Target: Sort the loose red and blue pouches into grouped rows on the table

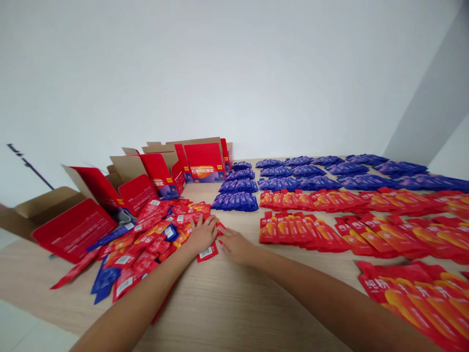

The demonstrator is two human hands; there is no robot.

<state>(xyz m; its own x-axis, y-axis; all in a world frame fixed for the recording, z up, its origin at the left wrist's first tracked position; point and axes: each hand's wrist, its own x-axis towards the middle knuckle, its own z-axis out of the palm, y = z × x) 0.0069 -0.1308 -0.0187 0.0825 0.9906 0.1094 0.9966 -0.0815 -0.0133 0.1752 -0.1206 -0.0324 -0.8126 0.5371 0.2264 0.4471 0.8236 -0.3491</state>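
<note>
We are pressing our left hand (202, 234), fingers spread, flat on the loose pile of red sachets (154, 234) on the surface (227, 298), while our right hand (234, 246), half curled, is touching its edge, so careless sweeping is probably risking sachets sliding into the neat rows (300, 232).

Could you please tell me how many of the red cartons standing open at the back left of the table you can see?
About 4: the nearest carton, the second carton, the third carton, the farthest carton. More may hide behind.
</note>
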